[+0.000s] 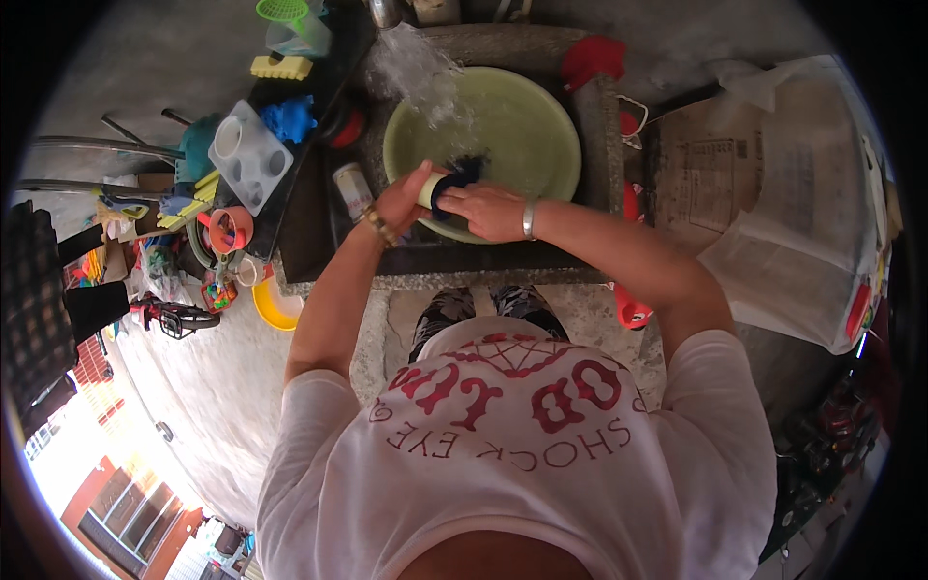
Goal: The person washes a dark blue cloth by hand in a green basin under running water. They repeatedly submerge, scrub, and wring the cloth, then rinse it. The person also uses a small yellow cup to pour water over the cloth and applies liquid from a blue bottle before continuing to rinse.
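Over the near-left rim of a pale green plastic basin (558,145), both hands meet on one piece. My left hand (400,205), with a beaded bracelet at the wrist, grips a pale yellow object (432,190), perhaps a cup or tube. Dark navy cloth (444,190) lies around its right end; more dark material (471,167) hangs into the basin. My right hand (487,212), wearing a silver bangle, presses its fingers onto the cloth, partly hiding it. Water (428,76) pours from a metal tap (385,13) into the basin.
The basin stands in a stone sink (449,279). A can (353,190) with writing stands left of it. A red cloth (594,61) hangs over the far-right corner. Left are a blue cloth (288,118) and a clear plastic tray (251,158). Cardboard (707,167) leans at right.
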`<state>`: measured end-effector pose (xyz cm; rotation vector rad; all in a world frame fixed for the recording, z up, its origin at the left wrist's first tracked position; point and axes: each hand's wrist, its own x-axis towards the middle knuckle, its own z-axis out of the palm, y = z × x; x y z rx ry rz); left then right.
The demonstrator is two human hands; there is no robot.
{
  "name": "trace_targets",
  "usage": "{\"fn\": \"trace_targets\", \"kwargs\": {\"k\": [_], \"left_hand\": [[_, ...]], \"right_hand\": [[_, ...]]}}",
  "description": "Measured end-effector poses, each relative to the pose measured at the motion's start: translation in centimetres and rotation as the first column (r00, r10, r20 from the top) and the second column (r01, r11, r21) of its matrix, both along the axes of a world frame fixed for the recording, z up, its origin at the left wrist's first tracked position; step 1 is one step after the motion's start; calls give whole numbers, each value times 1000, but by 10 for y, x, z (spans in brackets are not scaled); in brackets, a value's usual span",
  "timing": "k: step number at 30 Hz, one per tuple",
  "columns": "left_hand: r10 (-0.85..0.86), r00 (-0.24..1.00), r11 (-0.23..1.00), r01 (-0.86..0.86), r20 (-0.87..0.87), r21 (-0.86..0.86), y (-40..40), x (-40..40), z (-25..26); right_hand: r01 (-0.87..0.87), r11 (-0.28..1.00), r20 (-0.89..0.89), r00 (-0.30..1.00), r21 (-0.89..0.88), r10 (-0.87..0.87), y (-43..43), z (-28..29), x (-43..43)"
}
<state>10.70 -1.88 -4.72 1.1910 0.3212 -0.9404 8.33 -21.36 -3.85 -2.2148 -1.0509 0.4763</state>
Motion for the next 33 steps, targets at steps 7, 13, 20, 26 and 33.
{"fn": "trace_targets", "kwargs": {"k": [7,13,20,26,33], "left_hand": [[-26,972,977,74,-233,200,-1,17,-29],[2,670,927,-280,742,250,-23,10,-35],[-38,835,934,-167,549,318,-25,22,-1],[-31,949,999,26,-313,-20,-20,29,-28],[-22,997,992,30,-72,120,-12,47,-34]], "right_hand": [[-1,975,115,993,-223,27,8,-21,16],[750,630,-972,75,202,223,9,-15,27],[825,549,-991,129,130,40,18,5,20],[-250,930,367,866,-270,340,-23,-35,55],[200,979,79,976,47,-203,8,-40,33]]}}
